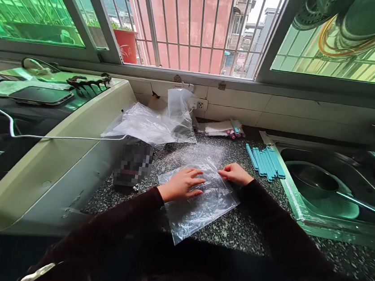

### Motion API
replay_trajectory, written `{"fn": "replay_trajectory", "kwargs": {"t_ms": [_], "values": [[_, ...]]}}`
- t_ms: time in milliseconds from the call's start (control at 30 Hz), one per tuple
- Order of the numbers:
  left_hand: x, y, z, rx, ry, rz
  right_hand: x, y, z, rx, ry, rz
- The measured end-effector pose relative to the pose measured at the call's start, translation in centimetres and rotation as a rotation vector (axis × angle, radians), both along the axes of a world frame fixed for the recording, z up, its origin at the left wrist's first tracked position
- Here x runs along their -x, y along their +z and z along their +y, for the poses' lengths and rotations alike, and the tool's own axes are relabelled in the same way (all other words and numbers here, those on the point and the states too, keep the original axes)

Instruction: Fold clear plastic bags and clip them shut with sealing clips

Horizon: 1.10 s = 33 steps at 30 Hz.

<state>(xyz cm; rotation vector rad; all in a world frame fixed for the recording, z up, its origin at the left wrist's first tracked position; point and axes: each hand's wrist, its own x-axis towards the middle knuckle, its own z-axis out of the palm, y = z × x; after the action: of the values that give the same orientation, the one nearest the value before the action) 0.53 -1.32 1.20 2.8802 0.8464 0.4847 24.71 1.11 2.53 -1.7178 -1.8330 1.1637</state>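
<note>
Left hand (182, 186): fingers spread over clear bag (198, 216), its 10 o'clock, gripping nothing. Bag lies flat on counter (231, 233). Right hand (237, 175): fingertips pinched on bag edge, 1 o'clock. Likely steadying/edge work; next move calls for light pressure, fine pinch.

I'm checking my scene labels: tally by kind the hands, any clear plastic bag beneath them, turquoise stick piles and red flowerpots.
Hands: 2 (left hand, right hand)
Clear plastic bag: 1
Turquoise stick pile: 1
Red flowerpot: 1
Total: 5
</note>
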Motion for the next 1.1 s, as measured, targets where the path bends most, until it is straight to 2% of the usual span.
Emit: {"fn": "replay_trajectory", "kwargs": {"t_ms": [100, 200, 467, 567, 700, 733, 833, 967, 1100], "values": [[-0.3, -0.9, -0.5, 0.02, 0.008, 0.064, 0.4, -0.3, -0.1, -0.029, 0.026, -0.097], [-0.3, -1.1, -0.9, 0.036, 0.015, 0.078, 0.7, -0.6, -0.2, -0.036, 0.043, -0.126], [-1.3, 0.4, 0.6, 0.18, 0.016, 0.105, 0.6, -0.6, -0.2, -0.096, 0.063, -0.116], [-2.2, 0.7, 2.2, 0.221, 0.128, 0.037, 0.8, -0.8, -0.2, -0.124, 0.087, -0.105], [-3.8, 0.9, 5.1, 0.251, 0.402, -0.195, 1.1, -0.8, -0.3, -0.19, 0.121, -0.113], [-4.1, 1.0, 5.9, 0.305, 0.456, -0.242, 1.2, -0.8, -0.4, -0.214, 0.127, -0.12], [-4.6, 1.5, 7.8, 0.602, 0.566, -0.296, 1.4, -0.6, -0.7, -0.281, 0.141, -0.145], [-4.5, 2.0, 8.6, 0.797, 0.526, -0.335, 1.5, -0.5, -0.9, -0.392, 0.191, -0.219], [-3.9, 2.7, 7.9, 0.912, 0.467, -0.536, 1.4, -0.5, -0.8, -0.439, 0.164, -0.211]]}}
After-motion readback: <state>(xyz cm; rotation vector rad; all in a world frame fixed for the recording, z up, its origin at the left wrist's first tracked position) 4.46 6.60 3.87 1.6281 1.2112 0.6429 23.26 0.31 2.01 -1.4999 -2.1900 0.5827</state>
